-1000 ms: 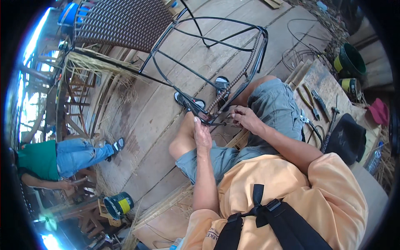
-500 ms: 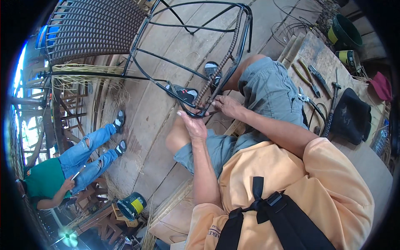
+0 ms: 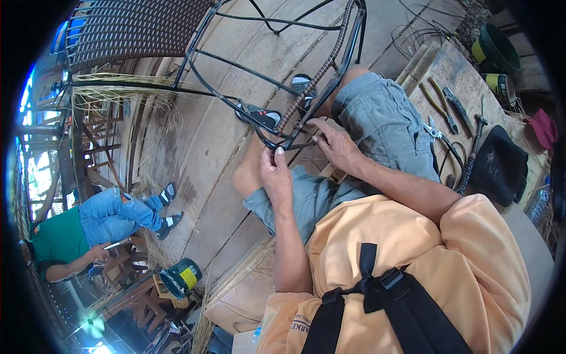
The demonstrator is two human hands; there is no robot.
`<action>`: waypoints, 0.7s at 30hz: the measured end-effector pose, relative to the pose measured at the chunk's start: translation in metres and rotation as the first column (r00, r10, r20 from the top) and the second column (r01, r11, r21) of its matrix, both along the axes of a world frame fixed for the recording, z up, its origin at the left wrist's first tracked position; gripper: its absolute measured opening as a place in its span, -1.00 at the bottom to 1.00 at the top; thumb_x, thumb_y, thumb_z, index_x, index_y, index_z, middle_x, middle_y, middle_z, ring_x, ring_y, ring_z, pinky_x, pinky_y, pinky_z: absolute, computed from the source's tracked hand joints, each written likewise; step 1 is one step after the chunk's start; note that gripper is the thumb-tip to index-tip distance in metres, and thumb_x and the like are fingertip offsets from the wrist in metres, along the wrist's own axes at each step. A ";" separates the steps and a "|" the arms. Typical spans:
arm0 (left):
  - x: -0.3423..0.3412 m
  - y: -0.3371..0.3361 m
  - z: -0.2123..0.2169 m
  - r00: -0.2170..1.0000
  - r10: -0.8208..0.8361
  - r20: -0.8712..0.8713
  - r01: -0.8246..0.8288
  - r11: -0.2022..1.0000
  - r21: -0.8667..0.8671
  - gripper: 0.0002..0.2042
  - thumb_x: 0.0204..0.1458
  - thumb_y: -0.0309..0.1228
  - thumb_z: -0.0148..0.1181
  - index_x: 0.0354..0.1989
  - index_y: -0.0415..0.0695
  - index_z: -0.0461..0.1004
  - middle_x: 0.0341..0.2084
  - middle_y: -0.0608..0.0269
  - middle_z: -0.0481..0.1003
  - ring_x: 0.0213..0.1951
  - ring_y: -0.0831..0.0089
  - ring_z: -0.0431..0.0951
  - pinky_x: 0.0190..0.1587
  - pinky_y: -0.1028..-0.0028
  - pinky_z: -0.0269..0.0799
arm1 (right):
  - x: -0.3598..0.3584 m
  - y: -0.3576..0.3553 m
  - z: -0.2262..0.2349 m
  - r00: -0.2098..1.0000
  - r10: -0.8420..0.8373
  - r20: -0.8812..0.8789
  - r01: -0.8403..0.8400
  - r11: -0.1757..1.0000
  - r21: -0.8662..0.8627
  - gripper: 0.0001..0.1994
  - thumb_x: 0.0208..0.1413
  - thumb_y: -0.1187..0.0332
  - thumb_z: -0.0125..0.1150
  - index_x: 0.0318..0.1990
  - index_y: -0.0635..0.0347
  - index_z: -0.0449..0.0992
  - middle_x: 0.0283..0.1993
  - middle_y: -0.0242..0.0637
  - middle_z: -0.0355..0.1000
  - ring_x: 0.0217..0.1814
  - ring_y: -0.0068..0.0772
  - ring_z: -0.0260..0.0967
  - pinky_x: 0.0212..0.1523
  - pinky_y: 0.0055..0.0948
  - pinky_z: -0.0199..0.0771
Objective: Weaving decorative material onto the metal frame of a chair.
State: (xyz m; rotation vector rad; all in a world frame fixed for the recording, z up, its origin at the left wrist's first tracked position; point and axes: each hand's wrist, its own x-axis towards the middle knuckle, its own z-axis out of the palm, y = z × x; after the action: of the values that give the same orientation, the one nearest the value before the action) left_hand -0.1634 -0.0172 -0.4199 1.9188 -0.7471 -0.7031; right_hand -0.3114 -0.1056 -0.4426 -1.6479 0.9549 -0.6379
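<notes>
A black metal chair frame (image 3: 240, 69) leans toward my knees, its near corner between my legs. One bar wrapped in brown strand (image 3: 305, 96) runs down to that corner. My left hand (image 3: 277, 177) pinches the frame's near corner, thumb on top. Just to the right, my right hand (image 3: 339, 146) has its fingers bent around a dark strand (image 3: 303, 145) that leads to the corner. The strand's far end is too small to make out. A woven dark brown panel (image 3: 132, 35) fills another part of the frame at the upper left.
On a wooden board at my right lie yellow-handled pliers (image 3: 436, 103), cutters (image 3: 435, 133), a hammer (image 3: 476, 133) and a black cap (image 3: 500, 165). Buckets (image 3: 495, 47) stand behind. At the left, another person (image 3: 65, 236) in green holds a light stick-like object. A dark bucket (image 3: 181, 278) stands nearby.
My right hand has turned and lifted slightly away from the corner, with the strand between the hands. My left thumb has shifted onto the corner. The person at left has shifted their legs.
</notes>
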 end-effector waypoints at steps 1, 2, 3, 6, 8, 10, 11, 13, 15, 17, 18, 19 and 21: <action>0.002 0.000 -0.001 1.000 -0.013 0.021 0.013 1.000 0.015 -0.74 0.15 -0.38 -0.02 -0.09 -0.33 0.35 -0.38 0.21 0.43 -0.35 0.54 0.36 -0.24 0.53 0.31 | 0.000 0.000 -0.002 1.000 0.020 0.001 -0.020 1.000 -0.018 -0.65 0.06 0.56 0.02 0.04 0.15 0.27 -0.12 -0.04 0.32 -0.09 0.04 0.32 -0.08 -0.23 0.34; 0.003 0.000 -0.001 0.999 -0.027 0.041 0.026 0.999 0.031 -0.73 0.15 -0.38 -0.01 -0.07 -0.31 0.34 -0.37 0.21 0.43 -0.35 0.55 0.36 -0.24 0.52 0.32 | 0.001 -0.001 -0.003 0.999 0.041 0.002 -0.040 0.999 -0.036 -0.64 0.06 0.55 0.01 0.05 0.14 0.27 -0.15 -0.05 0.32 -0.11 0.03 0.32 -0.09 -0.23 0.34; 0.003 0.001 -0.002 0.999 -0.024 0.044 0.023 0.999 0.028 -0.73 0.15 -0.38 -0.01 -0.07 -0.31 0.34 -0.37 0.21 0.43 -0.35 0.55 0.36 -0.24 0.52 0.32 | 0.001 -0.002 -0.004 0.999 0.043 0.005 -0.043 0.998 -0.039 -0.64 0.06 0.55 0.01 0.05 0.14 0.27 -0.15 -0.05 0.32 -0.11 0.03 0.32 -0.09 -0.23 0.34; -0.002 0.005 -0.001 0.995 0.016 0.103 -0.005 0.995 -0.104 -0.72 0.11 -0.41 0.03 -0.03 -0.28 0.33 -0.35 0.18 0.43 -0.37 0.50 0.40 -0.27 0.46 0.34 | 0.001 -0.002 -0.005 0.994 0.095 0.049 -0.095 0.995 0.002 -0.62 0.07 0.55 0.01 0.08 0.13 0.27 -0.18 -0.06 0.32 -0.13 -0.01 0.32 -0.12 -0.25 0.33; -0.014 0.001 0.015 0.846 -0.005 0.533 0.030 0.999 -0.039 -0.67 0.07 -0.42 0.07 0.00 -0.26 0.32 -0.34 0.10 0.41 -0.36 0.37 0.46 -0.30 0.38 0.37 | -0.002 -0.003 -0.006 0.995 0.086 0.059 -0.086 0.996 -0.011 -0.61 0.08 0.53 0.01 0.10 0.11 0.28 -0.22 -0.06 0.32 -0.15 -0.03 0.33 -0.14 -0.24 0.32; -0.024 -0.008 0.037 0.823 -0.118 0.556 0.067 0.992 0.111 -0.66 0.05 -0.43 0.08 0.00 -0.26 0.32 -0.33 0.06 0.41 -0.34 0.28 0.47 -0.30 0.34 0.37 | -0.002 -0.005 -0.007 0.993 0.086 0.082 -0.084 0.996 -0.023 -0.61 0.09 0.52 0.01 0.10 0.10 0.28 -0.21 -0.06 0.33 -0.15 -0.03 0.34 -0.14 -0.25 0.33; -0.027 -0.011 0.043 0.794 -0.232 0.561 0.097 0.961 0.260 -0.65 0.04 -0.43 0.09 0.01 -0.26 0.32 -0.32 0.02 0.40 -0.32 0.20 0.48 -0.30 0.30 0.37 | -0.001 -0.006 -0.007 0.991 0.086 0.106 -0.083 0.996 -0.036 -0.62 0.09 0.51 0.01 0.10 0.10 0.29 -0.20 -0.06 0.34 -0.16 -0.04 0.34 -0.14 -0.27 0.34; -0.021 -0.016 0.042 0.724 -0.246 0.644 0.096 0.961 0.259 -0.66 0.05 -0.36 0.06 0.00 -0.21 0.34 -0.31 -0.03 0.44 -0.29 0.10 0.49 -0.29 0.22 0.37 | -0.001 -0.008 -0.011 0.990 0.118 0.077 -0.117 0.993 -0.015 -0.63 0.11 0.49 0.00 0.10 0.10 0.29 -0.18 -0.05 0.36 -0.15 -0.04 0.36 -0.13 -0.28 0.35; -0.020 -0.023 0.049 0.703 -0.488 0.517 0.081 0.778 0.624 -0.70 0.07 -0.29 0.02 -0.05 -0.12 0.40 -0.35 -0.02 0.50 -0.32 0.04 0.50 -0.30 0.15 0.36 | -0.004 -0.008 -0.013 0.989 0.141 0.046 -0.142 0.990 0.008 -0.64 0.12 0.48 -0.01 0.11 0.10 0.29 -0.16 -0.05 0.38 -0.14 -0.04 0.37 -0.12 -0.28 0.36; -0.021 -0.023 0.049 0.680 -0.489 0.546 0.101 0.800 0.592 -0.73 0.07 -0.27 0.00 -0.11 -0.10 0.44 -0.38 -0.01 0.51 -0.33 0.03 0.51 -0.31 0.14 0.36 | -0.002 -0.009 -0.007 0.985 0.175 0.000 -0.175 0.984 0.024 -0.65 0.14 0.44 -0.03 0.11 0.12 0.29 -0.10 -0.04 0.40 -0.09 -0.04 0.38 -0.08 -0.29 0.37; -0.022 -0.023 0.049 0.663 -0.484 0.571 0.118 0.821 0.558 -0.74 0.07 -0.25 -0.01 -0.17 -0.08 0.48 -0.41 -0.01 0.52 -0.34 0.02 0.52 -0.31 0.13 0.36 | -0.002 -0.009 -0.010 0.986 0.168 0.003 -0.168 0.986 0.025 -0.65 0.14 0.44 -0.03 0.11 0.12 0.29 -0.10 -0.04 0.40 -0.09 -0.04 0.38 -0.08 -0.29 0.37; -0.027 -0.025 0.054 0.659 -0.490 0.571 0.122 0.818 0.562 -0.74 0.07 -0.25 -0.01 -0.17 -0.08 0.48 -0.41 -0.01 0.52 -0.34 0.02 0.52 -0.31 0.13 0.36 | -0.001 -0.008 -0.011 0.988 0.150 0.040 -0.149 0.988 -0.032 -0.68 0.14 0.43 -0.04 0.08 0.14 0.30 -0.12 0.00 0.41 -0.09 0.01 0.39 -0.10 -0.23 0.39; -0.041 -0.029 0.065 0.729 -0.442 0.523 0.196 0.866 0.459 -0.75 0.07 -0.27 0.00 -0.24 -0.15 0.52 -0.46 -0.01 0.52 -0.36 0.06 0.53 -0.32 0.25 0.37 | -0.001 -0.006 -0.013 0.986 0.140 0.089 -0.135 0.989 -0.061 -0.69 0.14 0.40 -0.06 0.05 0.18 0.32 -0.14 0.05 0.42 -0.09 0.07 0.39 -0.11 -0.16 0.39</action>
State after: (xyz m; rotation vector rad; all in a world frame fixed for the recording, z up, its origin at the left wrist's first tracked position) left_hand -0.2040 -0.0466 -0.3546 2.4425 -1.4836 -0.4276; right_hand -0.3125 -0.1114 -0.4560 -1.7007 0.7554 -0.6453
